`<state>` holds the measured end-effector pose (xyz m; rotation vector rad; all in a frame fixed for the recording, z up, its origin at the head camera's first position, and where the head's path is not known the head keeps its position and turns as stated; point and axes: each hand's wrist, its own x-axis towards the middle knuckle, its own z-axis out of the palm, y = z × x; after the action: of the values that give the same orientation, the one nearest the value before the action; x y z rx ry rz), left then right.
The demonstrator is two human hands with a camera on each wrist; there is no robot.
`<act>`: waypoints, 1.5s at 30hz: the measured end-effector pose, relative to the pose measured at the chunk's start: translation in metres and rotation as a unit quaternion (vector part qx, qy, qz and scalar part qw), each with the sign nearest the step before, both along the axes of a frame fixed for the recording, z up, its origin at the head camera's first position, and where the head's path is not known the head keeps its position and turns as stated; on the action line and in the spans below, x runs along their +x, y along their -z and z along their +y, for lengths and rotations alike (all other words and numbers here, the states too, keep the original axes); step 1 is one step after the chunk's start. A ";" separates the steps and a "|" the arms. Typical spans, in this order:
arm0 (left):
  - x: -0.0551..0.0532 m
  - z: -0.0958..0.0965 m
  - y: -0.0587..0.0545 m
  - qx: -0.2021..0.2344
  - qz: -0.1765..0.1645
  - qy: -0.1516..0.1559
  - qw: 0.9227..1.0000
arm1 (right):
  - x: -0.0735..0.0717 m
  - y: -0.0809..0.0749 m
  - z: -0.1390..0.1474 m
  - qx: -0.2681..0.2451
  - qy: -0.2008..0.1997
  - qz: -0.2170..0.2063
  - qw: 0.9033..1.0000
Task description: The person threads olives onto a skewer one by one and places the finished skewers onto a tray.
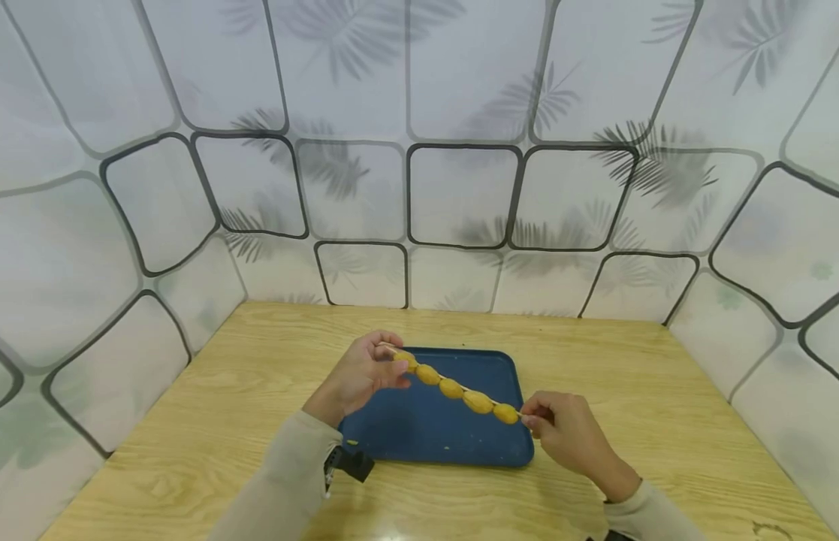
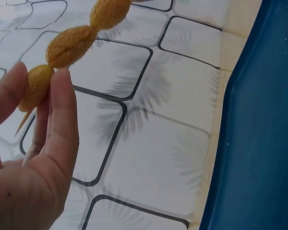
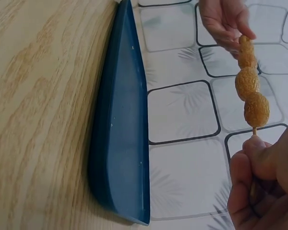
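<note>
A skewer (image 1: 451, 388) of several wrinkled golden-brown fried balls is held slantwise over the blue tray (image 1: 433, 432). My left hand (image 1: 358, 377) pinches the end ball (image 2: 37, 87) between thumb and fingers, at the skewer's upper left. Just past that ball, the stick's pointed tip (image 2: 23, 122) pokes out in the left wrist view. The bare stick (image 3: 254, 131) at the lower right end is pinched between the thumb and fingers of my right hand (image 1: 569, 436). In the right wrist view the nearest ball (image 3: 257, 109) sits a short way above those fingertips.
The tray lies on a light wood-grain table (image 1: 257, 376), with a small yellow crumb (image 1: 352, 442) at its left front corner. A patterned white curtain (image 1: 453, 278) stands around the back and sides. A black wrist device (image 1: 351, 463) sits at the left sleeve.
</note>
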<state>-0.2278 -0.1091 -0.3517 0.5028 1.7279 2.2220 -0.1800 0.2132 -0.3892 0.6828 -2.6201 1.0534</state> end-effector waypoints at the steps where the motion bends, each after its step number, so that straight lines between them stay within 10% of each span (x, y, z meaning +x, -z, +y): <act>1: 0.000 0.001 0.000 0.004 0.001 -0.012 1.000 | 0.000 0.001 -0.001 0.003 0.002 0.000 1.000; 11: -0.002 0.010 -0.001 0.068 -0.021 -0.098 0.993 | -0.006 0.002 -0.005 0.027 0.022 0.107 0.994; 17: -0.003 0.012 0.004 0.049 -0.017 -0.087 0.995 | -0.009 0.003 -0.008 0.060 0.047 0.163 0.984; 30: -0.003 0.007 0.007 -0.017 0.005 -0.048 0.999 | -0.011 0.000 -0.007 0.085 0.081 0.145 0.983; 45: -0.006 0.007 0.008 -0.046 -0.017 -0.094 0.994 | -0.011 -0.008 -0.010 0.082 0.070 0.144 0.984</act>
<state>-0.2336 -0.1022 -0.3593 0.2898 1.9191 2.2468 -0.1911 0.2033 -0.3811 0.6223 -2.4757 0.6511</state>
